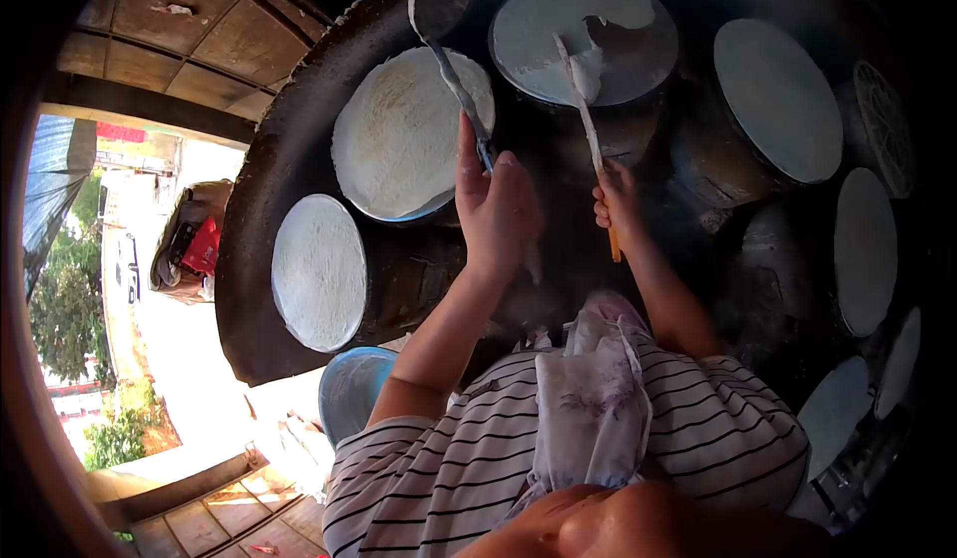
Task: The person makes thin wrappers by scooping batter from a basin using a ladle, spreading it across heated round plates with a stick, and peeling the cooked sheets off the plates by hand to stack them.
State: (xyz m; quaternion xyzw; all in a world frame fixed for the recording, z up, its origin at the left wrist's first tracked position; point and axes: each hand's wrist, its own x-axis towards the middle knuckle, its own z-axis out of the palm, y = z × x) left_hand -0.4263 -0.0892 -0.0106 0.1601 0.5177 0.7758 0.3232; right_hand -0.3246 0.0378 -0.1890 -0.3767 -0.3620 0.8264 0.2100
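Observation:
My left hand [495,204] is closed around the dark handle of a long, batter-smeared ladle [454,85]. Its rounded end reaches the top edge of the view and is partly hard to make out. In my right hand [617,197] is a wooden batter spreader [590,135] with an orange handle end. The spreader's coated tip lies over the top-centre round griddle [638,68], where white batter [543,30] covers part of the surface and the dark plate shows at the right. Left of it, a cooked-looking flatbread [404,139] covers another griddle, below the ladle.
More round griddles carry pale sheets, at the left [319,271] and right [778,100], with several further down the right side. A blue bucket [349,394] stands by my left elbow. The dark curved edge of the stove [244,299] runs along the left.

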